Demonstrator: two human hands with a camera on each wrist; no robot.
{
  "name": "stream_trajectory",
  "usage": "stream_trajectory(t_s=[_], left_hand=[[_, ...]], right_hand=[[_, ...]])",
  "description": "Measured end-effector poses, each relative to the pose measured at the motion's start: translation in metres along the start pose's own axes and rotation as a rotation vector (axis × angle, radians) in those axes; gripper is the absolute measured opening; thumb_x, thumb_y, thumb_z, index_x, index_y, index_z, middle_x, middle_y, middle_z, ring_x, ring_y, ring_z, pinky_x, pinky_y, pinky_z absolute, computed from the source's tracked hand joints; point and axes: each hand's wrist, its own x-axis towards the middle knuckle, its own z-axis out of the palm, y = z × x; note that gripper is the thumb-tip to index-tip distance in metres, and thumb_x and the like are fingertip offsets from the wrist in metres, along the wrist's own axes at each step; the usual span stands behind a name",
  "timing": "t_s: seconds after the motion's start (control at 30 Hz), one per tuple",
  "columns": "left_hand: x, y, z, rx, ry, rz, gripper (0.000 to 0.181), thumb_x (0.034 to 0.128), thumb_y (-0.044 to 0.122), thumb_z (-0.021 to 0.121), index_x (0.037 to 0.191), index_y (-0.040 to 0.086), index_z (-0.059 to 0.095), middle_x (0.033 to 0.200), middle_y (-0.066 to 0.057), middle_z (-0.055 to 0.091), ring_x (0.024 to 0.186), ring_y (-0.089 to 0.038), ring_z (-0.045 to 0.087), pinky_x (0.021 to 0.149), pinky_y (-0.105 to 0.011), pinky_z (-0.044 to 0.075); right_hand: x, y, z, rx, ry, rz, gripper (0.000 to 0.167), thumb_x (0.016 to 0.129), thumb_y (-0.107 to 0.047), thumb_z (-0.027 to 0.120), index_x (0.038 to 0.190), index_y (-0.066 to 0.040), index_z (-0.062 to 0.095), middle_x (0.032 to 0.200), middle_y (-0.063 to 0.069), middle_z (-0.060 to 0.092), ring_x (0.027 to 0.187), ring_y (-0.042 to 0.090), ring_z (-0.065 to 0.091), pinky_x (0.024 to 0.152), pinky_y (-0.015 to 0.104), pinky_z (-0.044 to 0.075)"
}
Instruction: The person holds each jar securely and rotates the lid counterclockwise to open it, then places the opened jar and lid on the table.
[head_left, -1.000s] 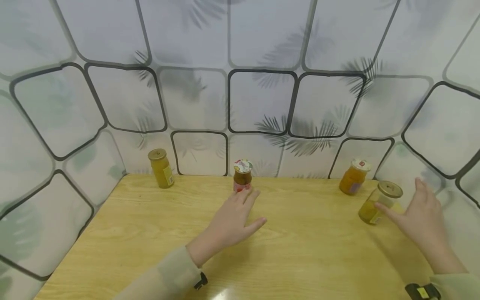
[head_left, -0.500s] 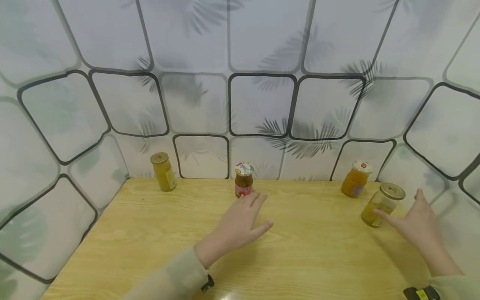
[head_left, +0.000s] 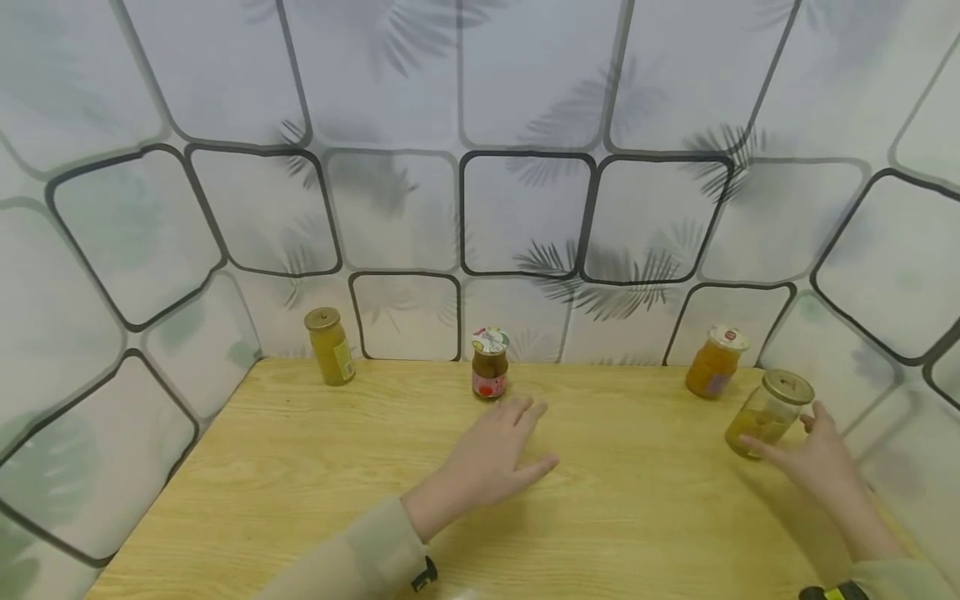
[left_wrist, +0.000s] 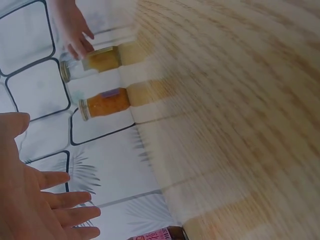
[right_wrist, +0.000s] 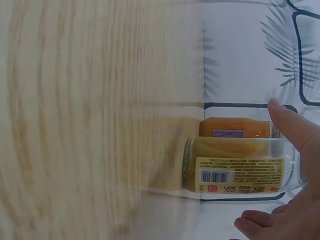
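Observation:
My right hand (head_left: pixel 813 467) is at a partly filled glass jar (head_left: pixel 767 421) with a gold lid and yellow contents. Seen from the right wrist, the thumb (right_wrist: pixel 290 120) lies on one side of this jar (right_wrist: pixel 240 175) and the bent fingers on the other, with gaps visible; contact cannot be made out. My left hand (head_left: pixel 487 462) hovers over the table, fingers spread and holding nothing. Just beyond its fingertips stands a small brown jar (head_left: pixel 490 367) with a pink label and patterned lid.
Behind the partly filled jar is an orange jar (head_left: pixel 712 367) with a white lid. A full yellow jar (head_left: pixel 330 350) stands at the back left. The wooden table (head_left: pixel 300 467) meets a patterned wall covering (head_left: pixel 525 217) at the back and sides.
My right hand has moved in closer around the partly filled jar, its fingers more bent. My left hand has drawn slightly back and right from the brown jar. The view has shifted a little.

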Motion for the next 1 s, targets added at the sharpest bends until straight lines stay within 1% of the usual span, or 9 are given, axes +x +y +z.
stream_trajectory(t_s=[0.07, 0.27, 0.4, 0.5, 0.57, 0.67, 0.8, 0.9, 1.0], left_hand=[[0.0, 0.001, 0.001, 0.005, -0.005, 0.0, 0.074, 0.1078, 0.057, 0.051, 0.163, 0.01, 0.039, 0.163, -0.017, 0.047, 0.15, -0.033, 0.049, 0.126, -0.05, 0.041], [0.0, 0.001, 0.003, 0.019, -0.004, 0.008, 0.074, 0.1081, 0.058, 0.049, 0.164, 0.011, 0.038, 0.163, -0.017, 0.048, 0.15, -0.033, 0.049, 0.126, -0.05, 0.041], [0.001, 0.002, 0.006, 0.012, -0.014, 0.009, 0.073, 0.1082, 0.056, 0.05, 0.164, 0.011, 0.038, 0.164, -0.017, 0.047, 0.152, -0.033, 0.047, 0.128, -0.05, 0.038], [0.001, 0.003, 0.007, 0.009, -0.024, 0.006, 0.073, 0.1086, 0.057, 0.049, 0.164, 0.011, 0.038, 0.165, -0.017, 0.046, 0.154, -0.033, 0.045, 0.13, -0.05, 0.036], [0.0, 0.003, 0.008, 0.005, -0.031, 0.005, 0.074, 0.1089, 0.058, 0.047, 0.164, 0.01, 0.038, 0.166, -0.017, 0.045, 0.154, -0.033, 0.044, 0.13, -0.05, 0.035], [0.0, 0.004, 0.008, -0.005, -0.041, 0.002, 0.074, 0.1093, 0.059, 0.046, 0.165, 0.011, 0.036, 0.166, -0.016, 0.045, 0.155, -0.033, 0.043, 0.131, -0.05, 0.033], [-0.001, 0.005, 0.008, -0.011, -0.042, 0.01, 0.072, 0.1094, 0.056, 0.048, 0.165, 0.011, 0.036, 0.166, -0.017, 0.045, 0.154, -0.033, 0.044, 0.131, -0.05, 0.033], [-0.001, 0.005, 0.009, -0.002, -0.036, 0.02, 0.071, 0.1094, 0.055, 0.049, 0.164, 0.01, 0.038, 0.164, -0.017, 0.047, 0.153, -0.034, 0.046, 0.13, -0.051, 0.035], [-0.001, 0.005, 0.01, -0.001, -0.042, 0.018, 0.072, 0.1093, 0.056, 0.048, 0.164, 0.01, 0.038, 0.164, -0.017, 0.047, 0.153, -0.034, 0.046, 0.13, -0.05, 0.035]], right_hand=[[0.001, 0.0, 0.001, -0.007, -0.009, -0.003, 0.131, 0.098, -0.06, 0.068, 0.157, 0.018, -0.019, 0.154, 0.056, 0.014, 0.134, 0.078, 0.024, 0.106, 0.087, 0.027], [0.003, -0.001, 0.005, 0.008, -0.091, 0.014, 0.126, 0.1, -0.061, 0.065, 0.155, 0.025, -0.009, 0.153, 0.058, 0.013, 0.137, 0.077, 0.022, 0.11, 0.085, 0.027], [0.004, -0.003, 0.008, 0.026, -0.13, 0.038, 0.126, 0.101, -0.062, 0.062, 0.153, 0.027, -0.01, 0.152, 0.059, 0.013, 0.137, 0.076, 0.023, 0.111, 0.083, 0.029], [0.006, -0.003, 0.01, 0.035, -0.155, 0.062, 0.127, 0.101, -0.064, 0.06, 0.153, 0.027, -0.011, 0.152, 0.059, 0.012, 0.137, 0.076, 0.023, 0.112, 0.082, 0.029], [0.008, -0.002, 0.011, 0.04, -0.163, 0.074, 0.125, 0.101, -0.065, 0.059, 0.153, 0.028, -0.007, 0.152, 0.059, 0.014, 0.137, 0.075, 0.025, 0.113, 0.081, 0.03], [0.012, 0.001, 0.015, 0.06, -0.155, 0.102, 0.121, 0.101, -0.066, 0.059, 0.152, 0.028, 0.004, 0.151, 0.057, 0.021, 0.135, 0.072, 0.032, 0.113, 0.079, 0.033], [0.017, 0.005, 0.022, 0.108, -0.095, 0.159, 0.112, 0.099, -0.064, 0.063, 0.15, 0.025, 0.019, 0.148, 0.052, 0.033, 0.131, 0.067, 0.042, 0.11, 0.074, 0.039], [0.019, 0.006, 0.026, 0.173, -0.054, 0.199, 0.109, 0.098, -0.062, 0.065, 0.152, 0.022, 0.021, 0.15, 0.049, 0.035, 0.133, 0.063, 0.043, 0.111, 0.072, 0.04], [0.021, 0.007, 0.03, 0.287, -0.035, 0.234, 0.11, 0.099, -0.06, 0.067, 0.157, 0.019, 0.016, 0.157, 0.046, 0.03, 0.142, 0.062, 0.037, 0.118, 0.071, 0.035]])
